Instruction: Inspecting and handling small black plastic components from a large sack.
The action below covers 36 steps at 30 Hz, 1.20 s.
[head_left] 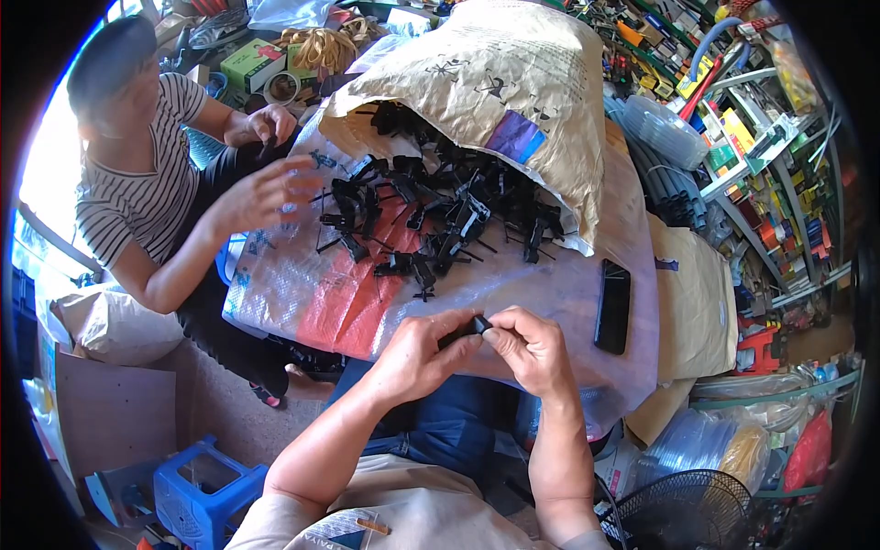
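Note:
Over the near edge of the table, my left hand (423, 356) is closed around a small black plastic part (480, 324). My right hand (533, 350) pinches the same part's right end between thumb and fingertips. Most of the part is covered by my fingers, so its exact kind cannot be made out. Just beyond my hands lies a heap of black plastic parts with thin rods (458, 206), spilling from a large crumpled paper sack (541, 73). The heap rests on a table covered with clear and red plastic sheeting (353, 307).
A black phone (612, 307) lies right of my hands, beside a flat paper sack (692, 302). At the left, a co-worker in a striped shirt (137, 197) reaches a hand toward the heap. A blue stool (197, 495) and a black fan (683, 509) stand low.

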Available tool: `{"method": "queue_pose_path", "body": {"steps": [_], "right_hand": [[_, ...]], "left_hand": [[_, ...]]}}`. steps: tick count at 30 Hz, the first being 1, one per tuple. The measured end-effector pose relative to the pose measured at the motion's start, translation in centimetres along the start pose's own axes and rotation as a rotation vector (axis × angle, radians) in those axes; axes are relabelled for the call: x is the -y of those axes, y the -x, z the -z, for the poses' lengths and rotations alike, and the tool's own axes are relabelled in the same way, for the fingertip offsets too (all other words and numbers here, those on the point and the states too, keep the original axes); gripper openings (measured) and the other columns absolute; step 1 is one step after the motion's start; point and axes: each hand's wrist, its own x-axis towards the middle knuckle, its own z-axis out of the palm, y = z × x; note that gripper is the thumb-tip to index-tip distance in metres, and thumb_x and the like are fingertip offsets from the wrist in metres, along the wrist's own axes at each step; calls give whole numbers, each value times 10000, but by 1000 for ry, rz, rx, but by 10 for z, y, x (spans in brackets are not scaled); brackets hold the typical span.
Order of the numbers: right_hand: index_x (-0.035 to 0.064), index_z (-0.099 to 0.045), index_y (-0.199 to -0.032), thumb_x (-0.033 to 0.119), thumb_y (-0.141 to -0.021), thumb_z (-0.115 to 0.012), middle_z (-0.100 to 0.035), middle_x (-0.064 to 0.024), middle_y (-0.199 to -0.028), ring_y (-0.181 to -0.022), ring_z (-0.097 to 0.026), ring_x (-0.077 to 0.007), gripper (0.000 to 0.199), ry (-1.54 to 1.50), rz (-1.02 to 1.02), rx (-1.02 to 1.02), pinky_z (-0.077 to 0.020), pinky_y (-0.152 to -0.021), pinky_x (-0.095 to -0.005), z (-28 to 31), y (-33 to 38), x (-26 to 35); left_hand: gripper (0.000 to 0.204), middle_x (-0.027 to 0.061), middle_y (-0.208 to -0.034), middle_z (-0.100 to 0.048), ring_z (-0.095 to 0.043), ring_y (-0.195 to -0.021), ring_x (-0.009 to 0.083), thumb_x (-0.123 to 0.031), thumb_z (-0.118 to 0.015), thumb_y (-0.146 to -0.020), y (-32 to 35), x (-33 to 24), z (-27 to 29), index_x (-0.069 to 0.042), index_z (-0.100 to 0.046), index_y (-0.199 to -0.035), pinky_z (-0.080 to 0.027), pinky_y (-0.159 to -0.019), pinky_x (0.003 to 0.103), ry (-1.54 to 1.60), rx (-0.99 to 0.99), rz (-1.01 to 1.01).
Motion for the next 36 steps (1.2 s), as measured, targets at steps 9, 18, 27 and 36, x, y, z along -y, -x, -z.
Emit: {"method": "queue_pose_path", "body": {"steps": [9, 18, 27, 36], "right_hand": [[-14, -625, -915, -28, -833, -626, -607, -21, -746, -672, -534, -63, 83, -130, -129, 220, -456, -611, -224, -11, -7, 9], [46, -616, -1001, 90, -761, -744, -635, -71, -825, -601, -598, -138, 276, 297, 100, -166, -475, -544, -273, -66, -57, -14], [-7, -608, -1108, 94, -910, -611, -617, -66, -904, -695, -561, -122, 221, -79, 145, -226, -458, -579, -256, -56, -69, -19], [66, -568, -885, 156, -938, -596, -545, 14, -675, -532, -488, -28, 108, -574, -315, -155, -306, -416, -164, -9, -36, -6]], "left_hand": [[363, 216, -818, -649, -660, -790, 381, -185, -688, -789, 8, 9, 9, 7, -601, -1084, -522, -678, 395, -318, -47, -157], [389, 141, -856, -636, -638, -695, 215, -287, -545, -917, 14, 30, 48, -18, -533, -1197, -475, -526, 294, 1098, -195, 121], [161, 116, -861, -621, -637, -789, 257, -175, -606, -871, 8, 20, 53, -64, -529, -960, -459, -508, 317, 1226, -392, 204], [248, 49, -903, -656, -520, -663, 77, -169, -643, -906, -1, 3, 31, -5, -630, -1092, -402, -554, 216, 410, -173, 47]]}}
